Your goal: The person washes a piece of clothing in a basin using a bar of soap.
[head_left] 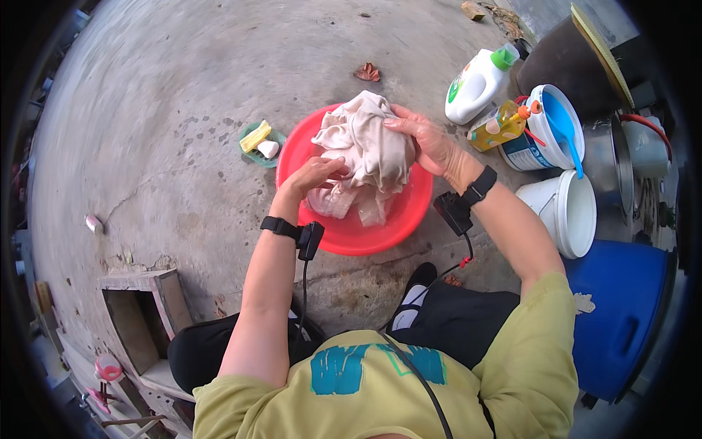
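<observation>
Between my hands is a bunched, wet-looking cream garment [369,143], raised partly above a red plastic basin [351,240]. Its lower folds hang down into the basin. My left hand [316,174] grips the cloth at its lower left, fingers curled into the folds. On the upper right side, my right hand [428,143] holds the cloth with the thumb over the front; the other fingers are partly hidden behind it. Just left of the basin, a green soap dish [256,155] carries a yellow bar [256,136] and a white piece [268,148].
At the right stand a white detergent bottle [468,95], a yellow liquid bottle [497,126], a bucket with a blue scoop [559,117], a white bucket [574,212] and a blue drum [621,307]. A hollow concrete block [164,289] lies at the lower left.
</observation>
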Motion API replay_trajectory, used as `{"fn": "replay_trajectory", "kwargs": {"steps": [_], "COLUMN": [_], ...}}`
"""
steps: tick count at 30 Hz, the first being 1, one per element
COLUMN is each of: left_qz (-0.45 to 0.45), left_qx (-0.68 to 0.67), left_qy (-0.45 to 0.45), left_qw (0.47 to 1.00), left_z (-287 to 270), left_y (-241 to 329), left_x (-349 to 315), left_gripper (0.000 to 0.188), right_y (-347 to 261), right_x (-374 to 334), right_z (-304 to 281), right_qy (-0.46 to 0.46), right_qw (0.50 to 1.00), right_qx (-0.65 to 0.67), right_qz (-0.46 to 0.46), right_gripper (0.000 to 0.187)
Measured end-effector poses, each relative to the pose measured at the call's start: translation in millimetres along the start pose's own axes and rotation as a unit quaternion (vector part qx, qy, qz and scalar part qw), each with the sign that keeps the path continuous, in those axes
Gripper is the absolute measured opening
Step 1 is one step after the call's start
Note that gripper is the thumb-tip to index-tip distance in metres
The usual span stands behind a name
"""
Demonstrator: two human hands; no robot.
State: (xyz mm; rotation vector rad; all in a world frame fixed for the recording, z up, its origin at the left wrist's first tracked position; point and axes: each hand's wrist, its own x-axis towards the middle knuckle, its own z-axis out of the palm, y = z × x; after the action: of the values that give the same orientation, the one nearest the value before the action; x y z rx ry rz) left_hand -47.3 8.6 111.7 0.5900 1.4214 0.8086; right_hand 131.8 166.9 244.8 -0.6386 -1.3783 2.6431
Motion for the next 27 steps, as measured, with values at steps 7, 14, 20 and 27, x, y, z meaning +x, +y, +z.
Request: {"fn": "replay_trajectory", "kwargs": {"steps": [7, 14, 20, 27], "left_qz": [0.214, 0.343, 0.355, 0.321], "left_qx": [-0.415, -0.399, -0.355, 0.000], "left_qy": [-0.080, 0.091, 0.108, 0.005], "left_qw": [0.881, 0.846, 0.858, 0.947], "left_z": [10, 23, 14, -35], "left_y": [-28, -9, -7, -41], "left_x": [8, -12, -7, -20], "left_gripper": [0.037, 0.037, 0.037, 0.051], "right_y": [66, 54, 56, 40], "right_x": [-25, -12, -4, -23], "right_z": [29, -29, -37, -108], "right_qy": [-0.193, 0.117, 0.091, 0.302], "right_qw": [0.939, 0.974, 0.995, 0.948], "right_qx": [-0.279, 0.077, -0.012, 0.065], "right_qz": [0.048, 0.179, 0.029, -0.079], "right_gripper": [0.056, 0.056, 0.040, 0.029]}}
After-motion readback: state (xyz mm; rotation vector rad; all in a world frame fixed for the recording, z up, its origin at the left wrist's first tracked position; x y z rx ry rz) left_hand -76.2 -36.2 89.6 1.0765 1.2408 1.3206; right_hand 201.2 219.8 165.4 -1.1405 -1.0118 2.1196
